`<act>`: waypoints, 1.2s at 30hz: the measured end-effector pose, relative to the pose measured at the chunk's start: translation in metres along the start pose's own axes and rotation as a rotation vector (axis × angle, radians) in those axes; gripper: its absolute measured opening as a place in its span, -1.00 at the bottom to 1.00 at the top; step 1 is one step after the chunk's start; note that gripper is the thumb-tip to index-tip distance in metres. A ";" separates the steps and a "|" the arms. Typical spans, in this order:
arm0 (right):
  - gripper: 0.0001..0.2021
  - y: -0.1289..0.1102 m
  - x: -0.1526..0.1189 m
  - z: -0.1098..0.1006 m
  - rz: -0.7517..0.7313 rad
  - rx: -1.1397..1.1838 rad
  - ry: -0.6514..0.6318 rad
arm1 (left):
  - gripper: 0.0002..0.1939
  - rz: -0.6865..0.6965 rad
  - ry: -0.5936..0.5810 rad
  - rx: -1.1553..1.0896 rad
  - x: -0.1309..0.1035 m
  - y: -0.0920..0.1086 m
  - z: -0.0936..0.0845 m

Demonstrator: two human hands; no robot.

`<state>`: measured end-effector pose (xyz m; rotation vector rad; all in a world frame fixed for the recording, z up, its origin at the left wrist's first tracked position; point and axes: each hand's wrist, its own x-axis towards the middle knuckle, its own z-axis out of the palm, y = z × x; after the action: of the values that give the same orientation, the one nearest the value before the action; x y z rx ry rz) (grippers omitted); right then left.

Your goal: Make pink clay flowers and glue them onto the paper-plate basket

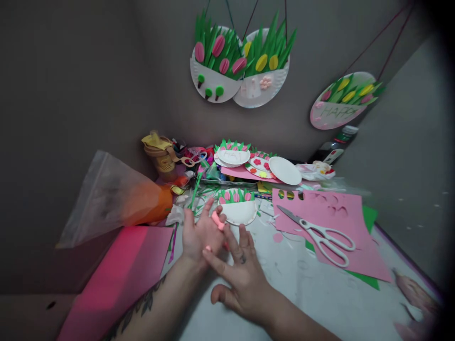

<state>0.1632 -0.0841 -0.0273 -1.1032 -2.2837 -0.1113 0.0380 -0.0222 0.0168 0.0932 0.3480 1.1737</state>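
My left hand (202, 237) is turned palm up, its thumb and first fingers apart. A soft pink lump of modelling clay (218, 221) is held at its outer fingers. A small pink clay bit (208, 248) sits on the lower palm, at the index fingertip of my right hand (245, 274). That right hand lies palm down over the edge of the left one, fingers spread. More pink shows between the hands, partly hidden. Just beyond them is a small half-covered paper plate (239, 213) with green paper grass and pink tulips.
White-handled scissors (322, 235) lie on pink paper (355, 213) at the right. An orange-filled plastic bag (142, 203) stands left, near a lidded cup (159, 158). Decorated plates (232, 156) and craft scraps crowd the back. Plate baskets (216, 85) hang on the wall; a dark bottle (334, 147) stands back right.
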 end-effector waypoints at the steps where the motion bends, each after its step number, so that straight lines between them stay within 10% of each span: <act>1: -0.16 -0.001 0.000 0.000 0.021 -0.001 -0.002 | -0.34 -0.033 0.015 0.002 0.000 0.000 0.000; 36: -0.14 -0.004 0.000 -0.001 0.111 0.016 0.065 | -0.40 -0.034 0.047 0.106 0.000 -0.001 0.003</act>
<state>0.1605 -0.0873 -0.0256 -1.1978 -2.1582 -0.0841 0.0392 -0.0226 0.0193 0.1511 0.4519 1.1250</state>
